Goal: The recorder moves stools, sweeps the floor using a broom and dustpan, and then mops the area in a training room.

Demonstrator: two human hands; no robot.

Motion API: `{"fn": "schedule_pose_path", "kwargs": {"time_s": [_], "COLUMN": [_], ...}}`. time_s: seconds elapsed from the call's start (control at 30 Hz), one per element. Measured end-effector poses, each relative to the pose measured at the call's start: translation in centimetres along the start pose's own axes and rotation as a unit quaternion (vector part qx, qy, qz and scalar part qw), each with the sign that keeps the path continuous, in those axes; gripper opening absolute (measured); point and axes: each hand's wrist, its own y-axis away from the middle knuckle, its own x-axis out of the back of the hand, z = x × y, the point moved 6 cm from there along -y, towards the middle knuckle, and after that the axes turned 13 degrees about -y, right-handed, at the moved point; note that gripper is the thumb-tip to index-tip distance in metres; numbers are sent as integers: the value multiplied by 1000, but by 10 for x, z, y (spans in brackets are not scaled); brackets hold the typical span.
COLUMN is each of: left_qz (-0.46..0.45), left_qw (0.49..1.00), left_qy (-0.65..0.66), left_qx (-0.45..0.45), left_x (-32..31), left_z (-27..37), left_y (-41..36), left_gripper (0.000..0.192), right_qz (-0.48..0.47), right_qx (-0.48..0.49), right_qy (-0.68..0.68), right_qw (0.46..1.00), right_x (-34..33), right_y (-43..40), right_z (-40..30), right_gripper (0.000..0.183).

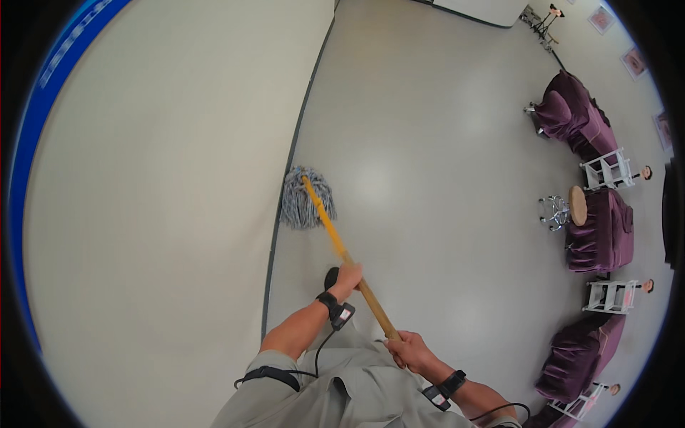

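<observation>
A string mop with a grey-blue head (307,200) lies on the grey floor, its strands against the dark baseboard at the foot of the wall. Its handle (329,224) is yellow in the lower part and bare wood higher up, and slants down towards my body. Around the middle of the handle my left hand (349,279) is closed. My right hand (408,350) grips the wooden handle near its top end, close to my waist. Both wrists wear black straps with small devices and cables.
The pale wall (160,203) rises directly on the left. Along the right side stand beds with purple covers (596,230), white trolleys (610,297) with mannequin heads, and a wheeled round stool (577,206). A tripod (543,27) stands at the far right. One black shoe (331,278) shows beside my left hand.
</observation>
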Motion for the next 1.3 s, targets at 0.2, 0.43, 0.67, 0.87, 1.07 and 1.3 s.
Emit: {"fn": "schedule_pose_path", "kwargs": {"time_s": [0.2, 0.43, 0.67, 0.87, 1.07, 1.3], "left_qz": [-57, -101, -99, -156, -162, -191], "left_qw": [998, 993, 985, 980, 986, 981], "left_qy": [-13, -3, 5, -6, -28, -39], "left_qx": [21, 55, 144, 127, 22, -21], "left_x": [14, 15, -7, -55, -96, -122], "left_z": [96, 165, 191, 307, 475, 621], "left_y": [-59, -143, -228, -234, -295, -401], "left_gripper": [32, 33, 25, 17, 25, 27], "right_qz": [-2, -7, -21, 13, 24, 72], "right_qx": [-5, 20, -11, -33, 44, 37], "right_qy": [-56, 104, 119, 76, 45, 53], "right_qw": [998, 994, 993, 996, 998, 995], "right_x": [-33, -5, 54, 94, 109, 128], "right_y": [-59, -108, -97, -55, -65, -120], "right_z": [-98, -200, -290, -367, -496, -634], "right_gripper": [17, 16, 17, 12, 19, 29]}}
